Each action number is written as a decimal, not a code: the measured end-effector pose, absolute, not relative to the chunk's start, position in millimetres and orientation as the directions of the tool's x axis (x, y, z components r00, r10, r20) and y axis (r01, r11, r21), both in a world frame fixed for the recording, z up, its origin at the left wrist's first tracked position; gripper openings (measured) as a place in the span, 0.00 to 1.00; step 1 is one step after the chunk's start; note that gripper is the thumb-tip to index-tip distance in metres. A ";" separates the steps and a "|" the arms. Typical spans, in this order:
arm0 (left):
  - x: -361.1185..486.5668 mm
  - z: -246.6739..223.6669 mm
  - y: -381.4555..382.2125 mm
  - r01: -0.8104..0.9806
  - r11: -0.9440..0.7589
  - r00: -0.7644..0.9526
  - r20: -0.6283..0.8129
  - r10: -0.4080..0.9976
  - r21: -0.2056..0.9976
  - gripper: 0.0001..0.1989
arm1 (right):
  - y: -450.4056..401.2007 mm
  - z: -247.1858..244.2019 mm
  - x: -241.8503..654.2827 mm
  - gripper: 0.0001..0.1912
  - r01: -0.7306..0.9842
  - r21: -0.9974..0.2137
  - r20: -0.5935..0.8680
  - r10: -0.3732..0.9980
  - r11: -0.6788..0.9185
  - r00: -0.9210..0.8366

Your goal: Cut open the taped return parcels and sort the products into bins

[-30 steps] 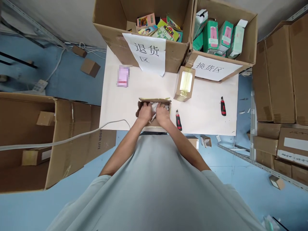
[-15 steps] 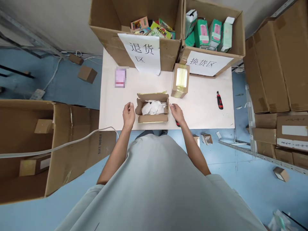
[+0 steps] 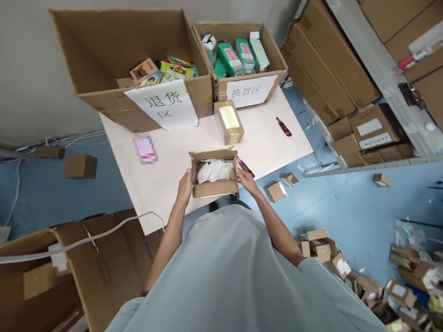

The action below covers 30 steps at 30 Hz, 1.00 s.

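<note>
Cardboard open box [image 3: 214,188] over the tabletop's [image 3: 155,193] near edge, gripped at its ends by my left hand [image 3: 184,188] and right hand [image 3: 247,180]. Red-black cutter [image 3: 247,167] just beside the latter; taped carton [image 3: 230,123] stands beyond; large boxes [image 3: 205,96] line the far edge.

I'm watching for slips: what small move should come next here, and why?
Probably ease the open box slightly left, keeping it level. The left hand and right hand are at its ends, the right close to the nearer cutter, and crumpled white paper sits inside.
</note>
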<state>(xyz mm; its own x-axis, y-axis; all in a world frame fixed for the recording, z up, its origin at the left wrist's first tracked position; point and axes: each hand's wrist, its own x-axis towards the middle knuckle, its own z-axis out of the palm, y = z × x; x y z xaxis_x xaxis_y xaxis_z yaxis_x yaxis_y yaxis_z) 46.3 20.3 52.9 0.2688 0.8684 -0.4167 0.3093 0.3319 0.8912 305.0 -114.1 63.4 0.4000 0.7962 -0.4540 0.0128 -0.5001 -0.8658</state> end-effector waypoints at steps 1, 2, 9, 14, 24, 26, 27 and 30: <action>52.9 59.4 21.6 0.319 0.306 0.301 -0.402 0.865 0.897 0.38 | -123.6 68.3 304.3 0.35 -0.019 -0.868 -0.451 0.773 -0.496 0.446; 61.6 66.1 22.2 0.324 0.277 0.337 -0.384 0.860 0.904 0.38 | -133.9 73.8 304.4 0.35 -0.050 -0.874 -0.443 0.750 -0.484 0.491; 160.6 104.2 0.5 0.276 0.133 0.609 -0.281 0.742 0.952 0.33 | -231.7 118.7 335.5 0.41 -0.129 -0.929 -0.319 0.571 -0.348 0.757; 245.8 119.4 -45.9 0.232 0.000 0.830 -0.199 0.521 0.973 0.30 | -312.5 129.1 372.0 0.45 -0.190 -0.924 -0.302 0.329 -0.330 0.895; 428.8 108.6 -153.8 0.251 -0.163 0.966 -0.235 0.109 0.954 0.31 | -443.4 119.7 439.1 0.43 -0.265 -0.925 -0.274 -0.004 -0.273 0.962; 458.9 102.3 -171.5 0.283 -0.181 0.959 -0.276 0.063 0.942 0.31 | -466.2 112.3 458.6 0.43 -0.267 -0.917 -0.254 -0.083 -0.297 0.964; 471.0 98.0 -178.9 0.309 -0.184 0.951 -0.304 0.058 0.933 0.31 | -476.6 107.3 468.2 0.43 -0.271 -0.907 -0.244 -0.121 -0.323 0.962; 492.4 80.0 -193.6 0.402 -0.141 0.915 -0.393 0.087 0.905 0.32 | -499.3 88.4 492.8 0.44 -0.290 -0.855 -0.247 -0.154 -0.431 0.957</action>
